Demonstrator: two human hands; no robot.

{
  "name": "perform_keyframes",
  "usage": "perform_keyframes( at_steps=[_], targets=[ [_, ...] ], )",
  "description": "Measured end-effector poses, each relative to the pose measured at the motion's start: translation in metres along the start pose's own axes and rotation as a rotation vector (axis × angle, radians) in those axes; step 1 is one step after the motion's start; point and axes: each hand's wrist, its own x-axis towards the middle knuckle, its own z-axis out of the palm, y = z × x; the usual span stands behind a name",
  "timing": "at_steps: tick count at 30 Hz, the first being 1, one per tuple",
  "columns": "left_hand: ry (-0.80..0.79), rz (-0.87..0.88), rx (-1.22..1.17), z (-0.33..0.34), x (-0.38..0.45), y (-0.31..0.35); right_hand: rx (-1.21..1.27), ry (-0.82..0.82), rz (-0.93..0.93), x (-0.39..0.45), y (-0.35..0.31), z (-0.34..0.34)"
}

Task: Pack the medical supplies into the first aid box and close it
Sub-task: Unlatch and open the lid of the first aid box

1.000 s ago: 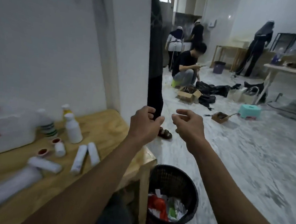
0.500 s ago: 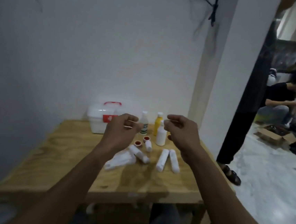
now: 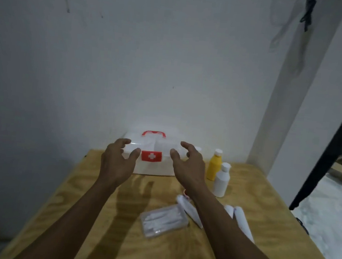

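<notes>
A white first aid box (image 3: 152, 166) with a red handle and a red cross label stands closed at the back of the wooden table (image 3: 98, 222), against the wall. My left hand (image 3: 118, 160) and my right hand (image 3: 188, 165) hover just in front of it, one at each side, fingers spread and empty. A yellow bottle (image 3: 214, 165) and a white bottle (image 3: 221, 180) stand right of the box. A clear packet of white sticks (image 3: 163, 220) and white rolls (image 3: 242, 222) lie nearer me; my right forearm hides part of them.
The grey wall rises straight behind the box, and a white pillar (image 3: 294, 95) stands at the table's right rear corner. The table's right edge drops to a pale marble floor (image 3: 332, 220). A dark cloth (image 3: 330, 153) hangs at the far right.
My view swung left from the room to the table and closed in on the box. Both hands went from loosely curled to spread wide and reached forward to the box's sides.
</notes>
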Motion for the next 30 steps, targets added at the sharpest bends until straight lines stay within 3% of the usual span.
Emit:
perform_keyframes(
  at_steps=[11, 26, 30],
  targets=[
    [-0.075, -0.07, -0.029, 0.031, 0.06, -0.031, -0.054, 0.022, 0.041, 0.039, 0.019, 0.047],
    [-0.06, -0.08, -0.014, 0.002, 0.009, -0.028, -0.02, 0.011, 0.088, -0.016, 0.012, 0.033],
    [-0.018, -0.055, 0.065, 0.002, 0.008, -0.018, 0.052, 0.189, 0.087, -0.035, 0.005, 0.036]
  ],
)
